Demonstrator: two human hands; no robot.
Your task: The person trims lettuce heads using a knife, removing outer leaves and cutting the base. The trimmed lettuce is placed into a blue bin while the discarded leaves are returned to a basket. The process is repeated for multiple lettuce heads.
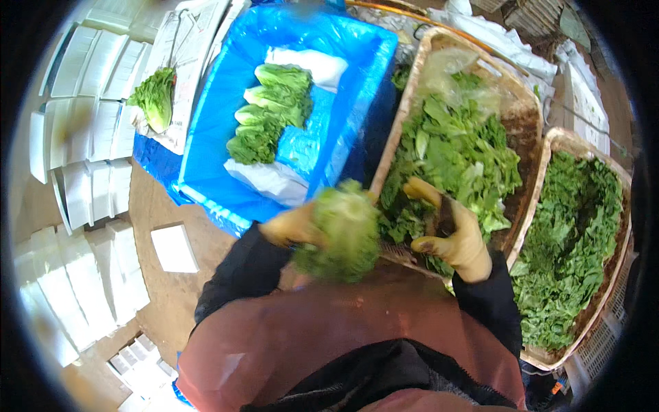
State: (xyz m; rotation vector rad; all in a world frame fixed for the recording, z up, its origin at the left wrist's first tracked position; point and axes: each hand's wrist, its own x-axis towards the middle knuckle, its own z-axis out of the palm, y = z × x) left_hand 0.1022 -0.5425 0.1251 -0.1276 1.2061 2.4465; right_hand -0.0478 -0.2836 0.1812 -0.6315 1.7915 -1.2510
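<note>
My left hand [293, 226], in a yellow glove, holds a head of leafy lettuce [347, 226] that is blurred by motion, in front of my apron. To its right my right hand [458, 232], also gloved, has thumb and fingers spread, with nothing visible between them. It hovers over the near end of a dirty plastic crate [396, 134] of loose lettuce leaves [453, 149]. Ahead on the left, a box lined with blue plastic film [206, 154] holds a row of lettuce heads [273, 110], with a white wrapped pack [314, 64] beyond them and another [267, 180] on the near side.
Another lettuce head [157, 100] lies on newspaper [185, 62] left of the blue-lined box. A second crate [540, 154] of green leaves [571, 247] stands at the right. White foam boxes [87, 118] are stacked at the far left, and a white slab [174, 248] lies on the floor.
</note>
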